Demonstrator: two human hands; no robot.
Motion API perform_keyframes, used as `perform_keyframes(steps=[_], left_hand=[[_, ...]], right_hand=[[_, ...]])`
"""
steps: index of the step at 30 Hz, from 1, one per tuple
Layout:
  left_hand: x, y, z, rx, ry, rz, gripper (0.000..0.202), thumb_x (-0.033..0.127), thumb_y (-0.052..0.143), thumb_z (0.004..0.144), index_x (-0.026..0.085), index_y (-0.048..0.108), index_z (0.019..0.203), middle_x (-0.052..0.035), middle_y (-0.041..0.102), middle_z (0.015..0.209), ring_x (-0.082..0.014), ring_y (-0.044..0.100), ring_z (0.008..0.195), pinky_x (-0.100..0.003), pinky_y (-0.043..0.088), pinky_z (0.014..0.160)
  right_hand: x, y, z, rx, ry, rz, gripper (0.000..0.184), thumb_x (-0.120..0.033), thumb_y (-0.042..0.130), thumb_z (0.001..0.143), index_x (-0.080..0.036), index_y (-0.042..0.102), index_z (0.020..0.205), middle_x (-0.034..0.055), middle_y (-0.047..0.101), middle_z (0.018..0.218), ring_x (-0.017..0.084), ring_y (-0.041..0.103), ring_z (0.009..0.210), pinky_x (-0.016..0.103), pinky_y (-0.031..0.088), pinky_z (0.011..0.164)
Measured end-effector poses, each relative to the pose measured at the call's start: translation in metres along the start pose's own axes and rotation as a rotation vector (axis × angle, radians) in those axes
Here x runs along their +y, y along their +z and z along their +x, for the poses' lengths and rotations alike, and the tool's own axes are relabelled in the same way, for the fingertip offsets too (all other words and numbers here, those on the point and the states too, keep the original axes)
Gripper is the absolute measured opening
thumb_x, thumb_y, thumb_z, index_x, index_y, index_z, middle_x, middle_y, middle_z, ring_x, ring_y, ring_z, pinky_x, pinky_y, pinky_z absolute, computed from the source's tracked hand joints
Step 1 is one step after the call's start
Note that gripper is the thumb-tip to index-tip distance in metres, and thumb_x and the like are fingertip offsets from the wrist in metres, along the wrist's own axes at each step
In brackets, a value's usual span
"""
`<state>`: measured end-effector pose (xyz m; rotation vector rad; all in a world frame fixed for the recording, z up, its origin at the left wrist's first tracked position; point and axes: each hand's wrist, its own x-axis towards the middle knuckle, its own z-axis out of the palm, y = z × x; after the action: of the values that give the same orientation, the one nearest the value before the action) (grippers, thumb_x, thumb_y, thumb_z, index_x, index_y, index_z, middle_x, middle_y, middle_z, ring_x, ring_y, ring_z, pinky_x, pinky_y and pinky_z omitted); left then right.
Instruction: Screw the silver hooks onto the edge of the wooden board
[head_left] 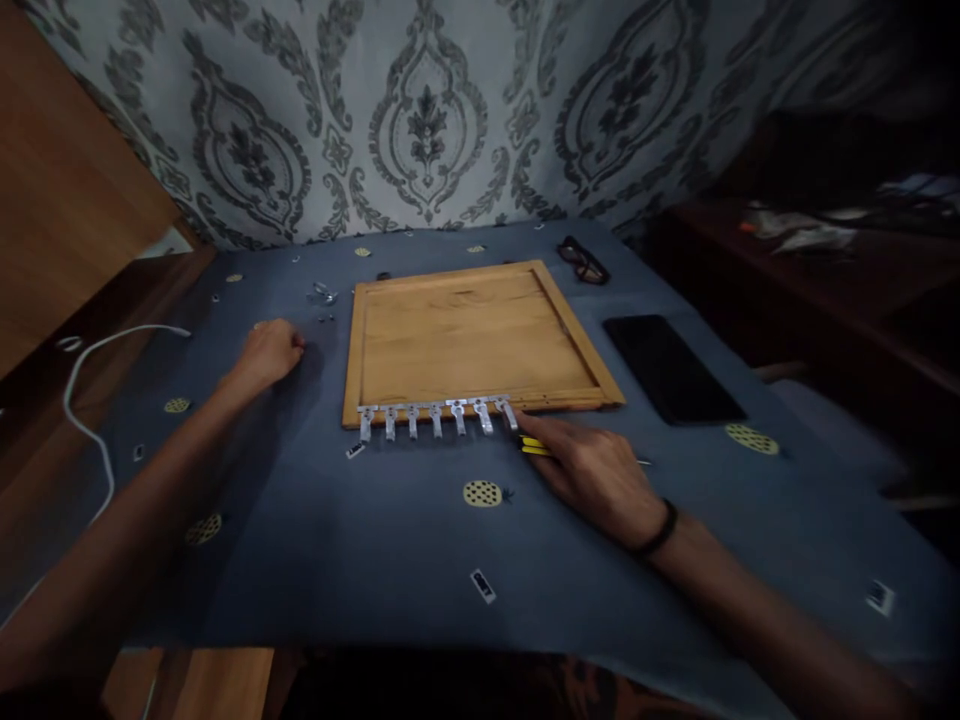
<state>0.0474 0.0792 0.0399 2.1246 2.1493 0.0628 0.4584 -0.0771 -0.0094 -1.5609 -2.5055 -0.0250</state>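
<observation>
A framed wooden board (465, 335) lies flat on the blue cloth. Along its front edge runs a silver metal hook rail (436, 418) with several hooks hanging over the rim. My right hand (600, 475) is at the rail's right end, its fingertips by the last hook. It is closed round a yellow-handled screwdriver (533, 445), whose thin shaft shows past the hand on the right. To the left of the board my left hand (272, 350) rests on the cloth, fingers curled; what they hold, if anything, is hidden. A few tiny dark pieces (325, 319) lie beyond it.
A small shiny metal piece (322, 293) lies left of the board. Dark-framed glasses (583, 260) and a black phone or tablet (673, 368) are on the right. A white cable (94, 430) curves along the left. A patterned curtain (427, 120) hangs behind the table.
</observation>
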Motion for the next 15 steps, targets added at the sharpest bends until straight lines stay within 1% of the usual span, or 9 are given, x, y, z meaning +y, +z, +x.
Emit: perform_keyframes(steps=[3, 7, 11, 15], left_hand=[[0.003, -0.004, -0.006, -0.013, -0.022, 0.077, 0.017, 0.015, 0.058, 0.081, 0.015, 0.073, 0.090, -0.0089, 0.074, 0.082, -0.0295, 0.070, 0.097, -0.035, 0.053, 0.086], [0.006, -0.007, -0.015, -0.017, -0.025, 0.142, 0.014, 0.016, 0.058, 0.082, 0.016, 0.070, 0.089, -0.0068, 0.073, 0.085, -0.0290, 0.068, 0.099, -0.032, 0.051, 0.083], [0.004, -0.009, -0.020, -0.015, -0.019, 0.161, 0.016, 0.016, 0.055, 0.084, 0.017, 0.070, 0.090, -0.0069, 0.071, 0.086, -0.0293, 0.069, 0.094, -0.032, 0.049, 0.078], [0.000, -0.012, -0.023, 0.011, -0.004, 0.148, 0.019, 0.016, 0.051, 0.086, 0.018, 0.069, 0.090, -0.0058, 0.071, 0.088, -0.0289, 0.069, 0.097, -0.030, 0.045, 0.076]], right_hand=[[-0.001, -0.002, 0.000, -0.027, 0.014, 0.004, 0.058, -0.011, 0.056, 0.087, -0.024, 0.060, 0.143, 0.0072, 0.079, 0.117, 0.019, 0.077, 0.087, 0.027, 0.053, 0.067], [-0.003, -0.005, 0.001, -0.069, 0.029, 0.002, 0.059, -0.012, 0.056, 0.088, -0.025, 0.058, 0.145, 0.0065, 0.079, 0.118, 0.019, 0.076, 0.089, 0.025, 0.051, 0.067], [-0.005, -0.007, 0.003, -0.110, 0.059, 0.008, 0.059, -0.013, 0.056, 0.088, -0.026, 0.057, 0.145, 0.0049, 0.078, 0.119, 0.019, 0.076, 0.090, 0.025, 0.047, 0.065], [-0.005, -0.007, 0.003, -0.118, 0.062, 0.024, 0.061, -0.013, 0.055, 0.087, -0.026, 0.056, 0.147, 0.0060, 0.078, 0.120, 0.019, 0.075, 0.090, 0.026, 0.047, 0.067]])
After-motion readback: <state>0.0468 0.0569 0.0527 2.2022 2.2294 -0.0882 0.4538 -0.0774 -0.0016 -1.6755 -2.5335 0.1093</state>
